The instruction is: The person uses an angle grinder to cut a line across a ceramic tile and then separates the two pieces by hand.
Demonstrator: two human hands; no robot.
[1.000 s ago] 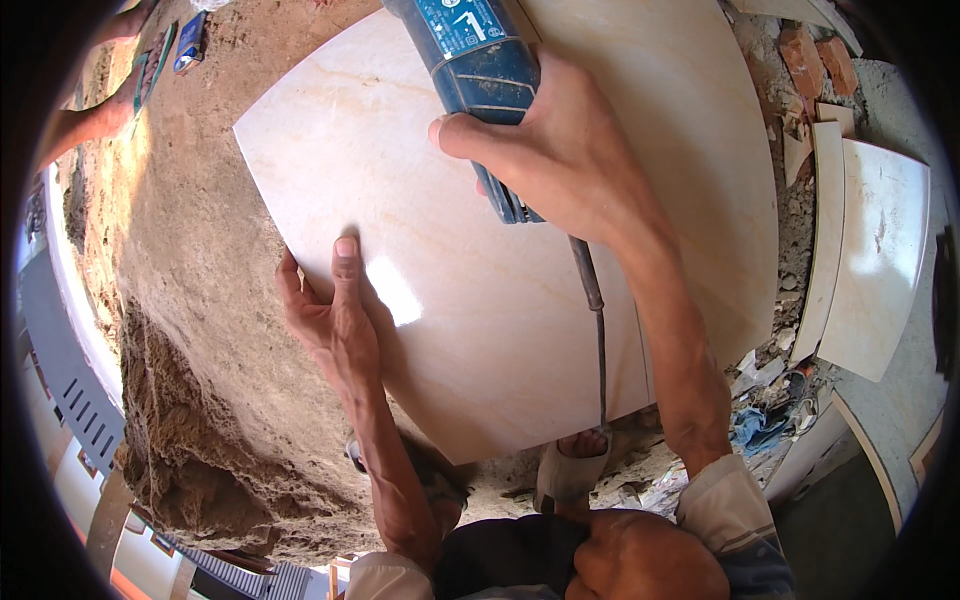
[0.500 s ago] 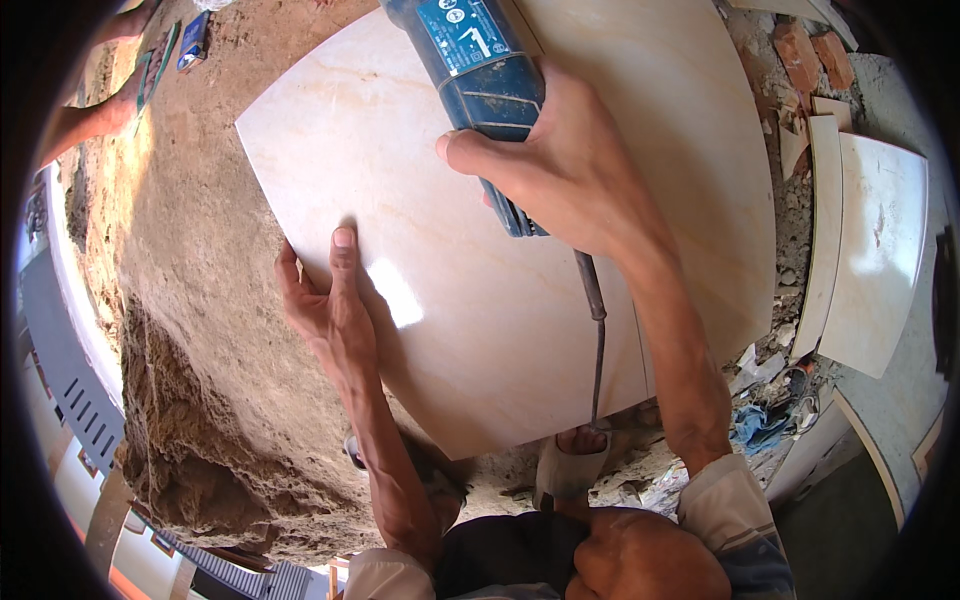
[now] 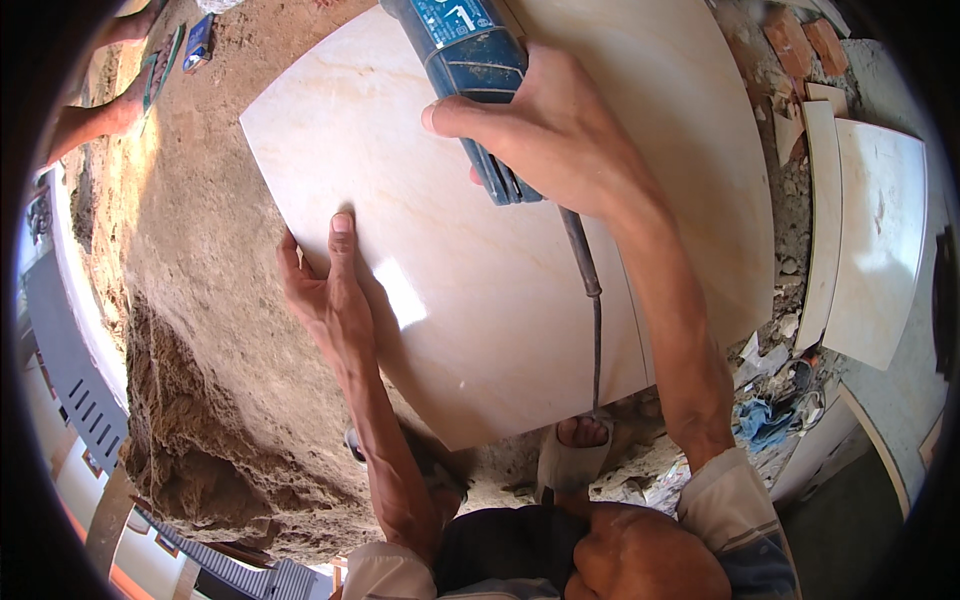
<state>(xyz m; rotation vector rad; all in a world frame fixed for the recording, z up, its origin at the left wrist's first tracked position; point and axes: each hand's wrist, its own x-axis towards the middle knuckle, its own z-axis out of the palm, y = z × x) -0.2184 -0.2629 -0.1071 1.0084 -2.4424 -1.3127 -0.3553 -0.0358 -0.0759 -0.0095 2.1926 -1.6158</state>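
Observation:
A large cream marbled tile lies over the dirt before me. A thin dark line runs lengthwise through it, from the far edge to the near edge. My left hand grips the tile's left edge, thumb flat on top and fingers at the rim, partly hidden. My right hand is closed round the body of a blue corded angle grinder at the far side. The grinder's front end is beyond the view. Its black cord trails back across the tile toward my foot.
Off-cut tile pieces and broken bricks lie at the right among rubble. Blue crumpled scrap is near my right forearm. Another person's sandalled foot and a small blue box are at the far left. Rough dirt drops away at the left.
My right hand and the grinder have moved farther away from me and slightly left, with the cord following. My left hand stays on the tile's edge, almost unmoved.

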